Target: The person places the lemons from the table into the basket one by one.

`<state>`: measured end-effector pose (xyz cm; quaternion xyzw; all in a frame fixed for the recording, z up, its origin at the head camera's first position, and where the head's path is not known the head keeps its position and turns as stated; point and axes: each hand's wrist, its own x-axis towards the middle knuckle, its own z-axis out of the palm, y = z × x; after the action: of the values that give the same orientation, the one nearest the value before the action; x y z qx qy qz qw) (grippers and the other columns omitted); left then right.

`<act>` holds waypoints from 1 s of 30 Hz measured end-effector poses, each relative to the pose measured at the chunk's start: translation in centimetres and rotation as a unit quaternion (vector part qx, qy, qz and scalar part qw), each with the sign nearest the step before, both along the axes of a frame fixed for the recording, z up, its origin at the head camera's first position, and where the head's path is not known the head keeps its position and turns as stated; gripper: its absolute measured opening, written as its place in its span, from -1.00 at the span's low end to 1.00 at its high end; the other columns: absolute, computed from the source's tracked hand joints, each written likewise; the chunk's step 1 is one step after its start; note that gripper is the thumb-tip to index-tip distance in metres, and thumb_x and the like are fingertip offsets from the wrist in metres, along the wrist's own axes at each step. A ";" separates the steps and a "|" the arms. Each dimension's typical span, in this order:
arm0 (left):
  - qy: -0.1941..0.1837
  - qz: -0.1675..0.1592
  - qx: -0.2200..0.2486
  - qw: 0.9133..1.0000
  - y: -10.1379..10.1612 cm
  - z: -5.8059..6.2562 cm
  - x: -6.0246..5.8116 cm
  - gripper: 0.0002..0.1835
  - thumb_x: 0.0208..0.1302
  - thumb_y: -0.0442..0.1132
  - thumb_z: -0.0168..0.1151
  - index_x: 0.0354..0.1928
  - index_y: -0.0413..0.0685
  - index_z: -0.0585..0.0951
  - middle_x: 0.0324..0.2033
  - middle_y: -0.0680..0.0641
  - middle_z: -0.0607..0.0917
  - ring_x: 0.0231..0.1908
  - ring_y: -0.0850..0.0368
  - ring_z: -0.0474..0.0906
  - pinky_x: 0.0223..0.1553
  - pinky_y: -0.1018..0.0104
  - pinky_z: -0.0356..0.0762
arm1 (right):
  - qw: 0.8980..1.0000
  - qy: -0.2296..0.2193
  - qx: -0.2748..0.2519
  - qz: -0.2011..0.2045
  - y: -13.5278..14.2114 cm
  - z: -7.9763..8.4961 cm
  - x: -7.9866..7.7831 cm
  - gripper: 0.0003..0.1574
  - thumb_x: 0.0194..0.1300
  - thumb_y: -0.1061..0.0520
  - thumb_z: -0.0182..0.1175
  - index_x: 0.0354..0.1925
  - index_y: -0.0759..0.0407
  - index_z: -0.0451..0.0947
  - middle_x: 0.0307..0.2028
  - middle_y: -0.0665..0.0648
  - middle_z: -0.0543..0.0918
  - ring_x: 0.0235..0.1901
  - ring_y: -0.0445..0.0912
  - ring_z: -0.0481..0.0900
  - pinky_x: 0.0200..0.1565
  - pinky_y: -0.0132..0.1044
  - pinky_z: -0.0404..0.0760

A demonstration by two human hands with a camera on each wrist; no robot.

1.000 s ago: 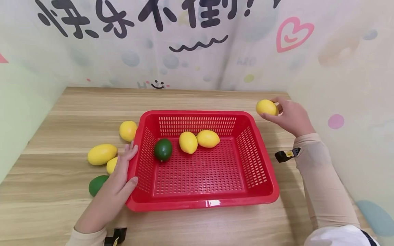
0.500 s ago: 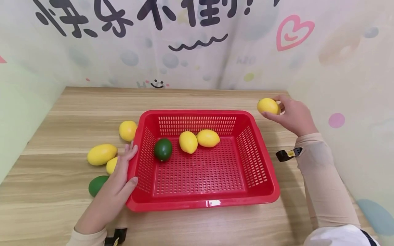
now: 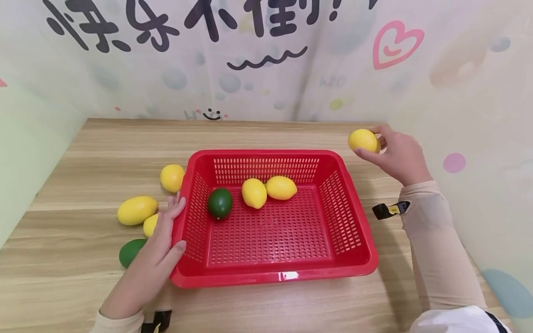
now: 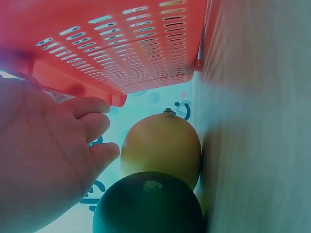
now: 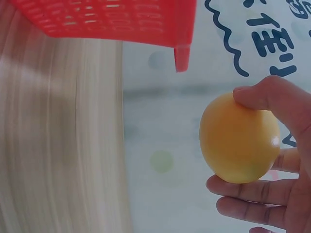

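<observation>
At the upper right of the head frame, the person's right hand [image 3: 404,157] is pinching a smooth, bright yellow, lemon-shaped fruit [image 3: 363,141], thumb on one side and fingers on the other. The right wrist view is showing that fruit apart from the basket; this grip is probably securing its rounded sides while leaving much of the surface uncovered. At the lower left, the left hand [image 3: 156,252] is resting against the rim of a red, rectangular, perforated plastic basket [image 3: 229,279], its fingers loosely extended rather than clenched, perhaps steadying it.

The basket is sitting in the middle of the frame and is holding three fruits: a dark green, glossy oval fruit [image 3: 220,203] near its left wall and two yellow lemon-shaped fruits [image 3: 254,193] lying side by side toward the back, seemingly touching.

Outside, left of the basket, a round yellow fruit [image 3: 172,178], a longer yellow oval fruit [image 3: 137,210], a partly hidden yellow fruit [image 3: 151,225] and a green oval fruit [image 3: 132,253] are lying on the pale wood-grain table [image 3: 58,273]. The left hand is covering part of the last two.
</observation>
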<state>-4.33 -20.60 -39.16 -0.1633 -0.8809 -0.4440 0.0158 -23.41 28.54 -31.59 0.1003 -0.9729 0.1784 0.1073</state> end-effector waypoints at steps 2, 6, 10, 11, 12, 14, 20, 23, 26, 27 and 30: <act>-0.003 0.001 0.000 1.000 0.0 0.0 0.0 -0.10 0.44 -0.41 0.08 0.67 0.18 -0.10 0.65 -0.04 -0.13 0.62 -0.08 -0.24 0.33 0.19 0.36 | 1.000 0.003 -0.003 -0.002 -0.1 0.1 0.1 -0.20 0.29 -0.26 0.35 0.21 0.28 0.50 -0.19 0.41 0.68 -0.26 0.23 0.59 -0.31 0.00 0.41; -0.006 0.003 0.003 1.000 0.2 0.0 0.1 -0.09 0.43 -0.43 0.08 0.67 0.17 -0.11 0.65 -0.06 -0.13 0.61 -0.12 -0.23 0.15 -0.32 0.44 | 1.000 0.014 0.007 -0.004 -0.3 0.3 0.3 -0.21 0.28 -0.26 0.35 0.20 0.28 0.50 -0.20 0.41 0.69 -0.27 0.23 0.59 -0.31 0.02 0.40; -0.006 0.005 -0.003 1.000 0.2 0.0 0.1 -0.09 0.44 -0.42 0.07 0.67 0.17 -0.12 0.65 -0.04 -0.13 0.61 -0.11 -0.23 0.16 -0.34 0.41 | 1.000 0.026 0.015 -0.006 -0.6 0.4 0.6 -0.22 0.28 -0.25 0.35 0.19 0.28 0.50 -0.22 0.41 0.69 -0.29 0.24 0.59 -0.30 0.03 0.39; -0.006 0.006 -0.006 1.000 0.1 0.0 0.1 -0.09 0.44 -0.42 0.07 0.67 0.17 -0.12 0.65 -0.04 -0.13 0.62 -0.10 -0.23 0.17 -0.35 0.39 | 0.999 0.028 0.015 -0.005 -0.7 0.4 0.6 -0.22 0.27 -0.24 0.36 0.18 0.29 0.51 -0.22 0.41 0.69 -0.29 0.24 0.59 -0.30 0.04 0.39; -0.006 0.006 -0.007 1.000 0.1 0.0 0.1 -0.09 0.44 -0.42 0.07 0.67 0.17 -0.12 0.65 -0.04 -0.14 0.62 -0.09 -0.24 0.18 -0.35 0.38 | 0.999 0.030 0.015 -0.005 -0.7 0.5 0.7 -0.22 0.27 -0.24 0.36 0.19 0.29 0.51 -0.22 0.41 0.69 -0.29 0.24 0.59 -0.30 0.04 0.39; -0.007 0.006 -0.006 1.000 0.1 0.0 0.1 -0.09 0.44 -0.42 0.07 0.67 0.17 -0.11 0.65 -0.04 -0.14 0.62 -0.09 -0.24 0.18 -0.33 0.38 | 0.999 0.032 0.014 -0.006 -0.8 0.5 0.7 -0.21 0.27 -0.24 0.37 0.19 0.30 0.50 -0.22 0.42 0.68 -0.29 0.25 0.59 -0.30 0.04 0.39; -0.009 0.007 -0.004 1.000 0.0 -0.1 0.0 -0.09 0.42 -0.44 0.07 0.67 0.18 -0.09 0.65 -0.02 -0.13 0.62 -0.05 -0.25 0.34 0.28 0.30 | 0.999 0.038 0.022 -0.014 -0.7 0.5 0.6 -0.17 0.28 -0.26 0.35 0.21 0.33 0.49 -0.22 0.44 0.68 -0.29 0.27 0.58 -0.20 0.13 0.39; -0.008 0.006 -0.001 1.000 0.0 -0.2 0.0 -0.09 0.42 -0.45 0.07 0.67 0.20 -0.09 0.65 0.00 -0.14 0.62 -0.02 -0.26 0.29 0.60 0.10 | 0.999 0.035 0.020 -0.018 -0.7 0.5 0.5 -0.16 0.28 -0.27 0.33 0.23 0.32 0.49 -0.22 0.45 0.68 -0.26 0.27 0.58 -0.18 0.14 0.38; -0.003 0.004 0.003 1.000 0.0 -0.2 0.0 -0.09 0.43 -0.44 0.06 0.67 0.19 -0.09 0.65 -0.01 -0.14 0.62 -0.02 -0.27 0.29 0.66 0.06 | 0.999 0.033 0.015 -0.022 -0.7 0.7 0.6 -0.17 0.29 -0.27 0.33 0.23 0.32 0.49 -0.20 0.45 0.68 -0.24 0.28 0.58 -0.21 0.13 0.38; -0.002 0.004 0.002 1.000 0.0 -0.2 0.0 -0.09 0.43 -0.44 0.06 0.67 0.19 -0.09 0.65 -0.01 -0.13 0.62 -0.02 -0.26 0.29 0.65 0.06 | 0.999 0.035 0.013 -0.023 -0.7 0.8 0.7 -0.17 0.29 -0.27 0.32 0.23 0.32 0.50 -0.20 0.45 0.68 -0.23 0.28 0.58 -0.21 0.12 0.38; 0.001 0.002 0.001 1.000 0.0 -0.1 -0.1 -0.11 0.44 -0.42 0.06 0.67 0.19 -0.08 0.65 -0.01 -0.13 0.62 -0.03 -0.26 0.31 0.64 0.03 | 0.999 0.040 0.007 -0.027 -0.7 1.0 0.8 -0.18 0.29 -0.27 0.32 0.22 0.31 0.50 -0.20 0.45 0.68 -0.22 0.28 0.58 -0.22 0.12 0.38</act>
<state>-4.39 -20.57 -39.29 -0.1617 -0.8807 -0.4449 0.0178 -22.57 27.85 -30.61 0.0818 -0.9715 0.1642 0.1500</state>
